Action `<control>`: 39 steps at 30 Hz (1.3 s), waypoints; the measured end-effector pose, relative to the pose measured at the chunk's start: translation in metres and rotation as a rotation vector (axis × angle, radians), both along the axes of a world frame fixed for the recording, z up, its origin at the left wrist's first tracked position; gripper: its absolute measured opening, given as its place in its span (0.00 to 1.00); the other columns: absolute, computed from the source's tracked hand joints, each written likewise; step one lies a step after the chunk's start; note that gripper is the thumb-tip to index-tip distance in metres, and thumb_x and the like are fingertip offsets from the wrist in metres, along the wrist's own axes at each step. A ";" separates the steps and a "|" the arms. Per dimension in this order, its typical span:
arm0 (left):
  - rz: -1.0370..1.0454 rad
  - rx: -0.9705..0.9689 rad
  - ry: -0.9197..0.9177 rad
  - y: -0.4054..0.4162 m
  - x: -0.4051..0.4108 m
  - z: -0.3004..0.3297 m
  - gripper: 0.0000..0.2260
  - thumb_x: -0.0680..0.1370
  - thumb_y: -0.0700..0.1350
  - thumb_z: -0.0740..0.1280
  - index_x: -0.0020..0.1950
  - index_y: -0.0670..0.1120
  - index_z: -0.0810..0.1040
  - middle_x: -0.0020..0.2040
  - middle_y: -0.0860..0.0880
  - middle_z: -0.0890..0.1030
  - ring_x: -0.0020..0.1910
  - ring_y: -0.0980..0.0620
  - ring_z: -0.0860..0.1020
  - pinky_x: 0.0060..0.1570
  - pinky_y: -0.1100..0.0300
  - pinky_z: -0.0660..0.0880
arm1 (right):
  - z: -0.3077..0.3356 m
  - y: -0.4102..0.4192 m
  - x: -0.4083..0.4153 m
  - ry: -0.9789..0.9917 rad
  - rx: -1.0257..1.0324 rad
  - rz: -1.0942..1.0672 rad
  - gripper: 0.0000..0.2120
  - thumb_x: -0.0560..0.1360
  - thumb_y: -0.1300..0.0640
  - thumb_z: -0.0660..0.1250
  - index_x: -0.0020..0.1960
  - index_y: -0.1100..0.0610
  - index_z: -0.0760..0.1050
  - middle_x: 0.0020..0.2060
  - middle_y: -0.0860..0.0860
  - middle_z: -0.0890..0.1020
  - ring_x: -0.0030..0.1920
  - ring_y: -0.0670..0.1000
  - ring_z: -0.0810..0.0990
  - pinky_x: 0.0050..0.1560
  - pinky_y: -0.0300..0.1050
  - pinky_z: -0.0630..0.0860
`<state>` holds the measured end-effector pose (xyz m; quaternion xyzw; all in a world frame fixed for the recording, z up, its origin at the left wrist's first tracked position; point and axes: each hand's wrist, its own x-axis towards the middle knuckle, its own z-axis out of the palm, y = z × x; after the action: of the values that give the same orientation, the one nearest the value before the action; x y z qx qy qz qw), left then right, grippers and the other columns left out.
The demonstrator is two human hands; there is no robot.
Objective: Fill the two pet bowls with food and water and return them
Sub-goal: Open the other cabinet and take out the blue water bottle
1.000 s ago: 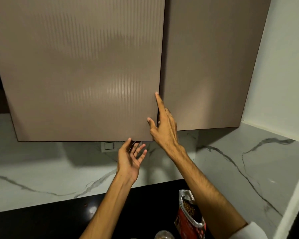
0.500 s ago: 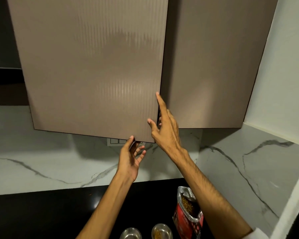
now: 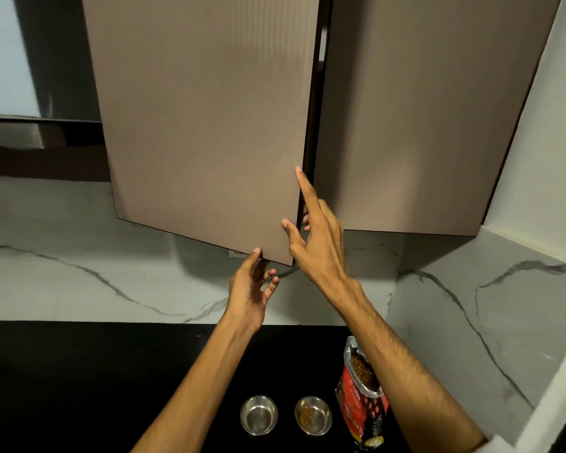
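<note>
Two steel pet bowls stand on the black counter (image 3: 79, 380) near its front. The left bowl (image 3: 258, 414) shows only bare metal inside; the right bowl (image 3: 312, 414) holds a little brown kibble. An open red and black kibble bag (image 3: 361, 393) stands upright just right of them. Above, my right hand (image 3: 317, 243) grips the free edge of the left wall-cabinet door (image 3: 203, 125): thumb on the front, index finger straight along the edge, other fingers hooked behind. My left hand (image 3: 250, 289) is under the door's lower corner, thumb touching the bottom edge, fingers loose.
The right cabinet door (image 3: 422, 119) is closed. A white marble backsplash (image 3: 62, 273) runs behind the counter and turns along the right wall (image 3: 504, 305). The dark gap between the doors shows little of the cabinet's inside.
The left cabinet door has swung further out, its free edge coming toward me with my right hand on it. The view has dropped, bringing both bowls and the whole bag into sight.
</note>
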<state>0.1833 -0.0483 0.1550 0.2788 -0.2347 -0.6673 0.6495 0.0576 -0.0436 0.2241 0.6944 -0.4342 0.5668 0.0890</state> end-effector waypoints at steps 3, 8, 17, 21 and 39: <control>0.016 -0.003 -0.018 0.011 0.004 -0.001 0.04 0.80 0.47 0.71 0.52 0.47 0.80 0.47 0.46 0.79 0.38 0.51 0.75 0.43 0.57 0.78 | -0.002 0.009 0.006 -0.008 -0.025 0.031 0.45 0.76 0.60 0.76 0.84 0.46 0.55 0.42 0.52 0.76 0.39 0.50 0.76 0.43 0.47 0.83; 0.051 -0.008 -0.027 0.028 0.014 -0.001 0.05 0.79 0.47 0.72 0.51 0.47 0.81 0.42 0.48 0.81 0.35 0.52 0.75 0.41 0.57 0.78 | 0.000 0.023 0.012 -0.011 -0.059 0.077 0.49 0.74 0.58 0.78 0.84 0.44 0.51 0.44 0.50 0.78 0.40 0.47 0.77 0.42 0.46 0.83; 0.081 -0.071 -0.031 0.050 0.037 -0.003 0.13 0.79 0.50 0.71 0.61 0.47 0.80 0.40 0.47 0.84 0.33 0.53 0.72 0.33 0.61 0.76 | 0.008 0.048 0.027 -0.059 -0.068 0.247 0.43 0.77 0.58 0.76 0.84 0.53 0.55 0.38 0.43 0.75 0.33 0.46 0.79 0.36 0.30 0.79; 0.124 -0.073 -0.022 0.058 0.046 -0.003 0.17 0.79 0.52 0.69 0.66 0.48 0.77 0.48 0.42 0.80 0.34 0.52 0.73 0.31 0.61 0.75 | 0.013 0.058 0.039 -0.066 -0.098 0.304 0.39 0.79 0.56 0.74 0.83 0.52 0.58 0.35 0.45 0.77 0.33 0.48 0.79 0.35 0.37 0.81; 0.381 -0.155 0.086 0.088 0.103 -0.012 0.29 0.78 0.47 0.70 0.79 0.56 0.68 0.62 0.44 0.83 0.42 0.51 0.81 0.38 0.57 0.79 | 0.021 0.092 0.097 -0.013 -0.196 0.599 0.32 0.80 0.56 0.69 0.81 0.56 0.63 0.40 0.48 0.83 0.41 0.45 0.83 0.52 0.34 0.81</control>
<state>0.2868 0.0392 0.1433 0.2385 -0.2003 -0.5238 0.7928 0.1547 0.0481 0.2451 0.7760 -0.1541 0.6114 -0.0180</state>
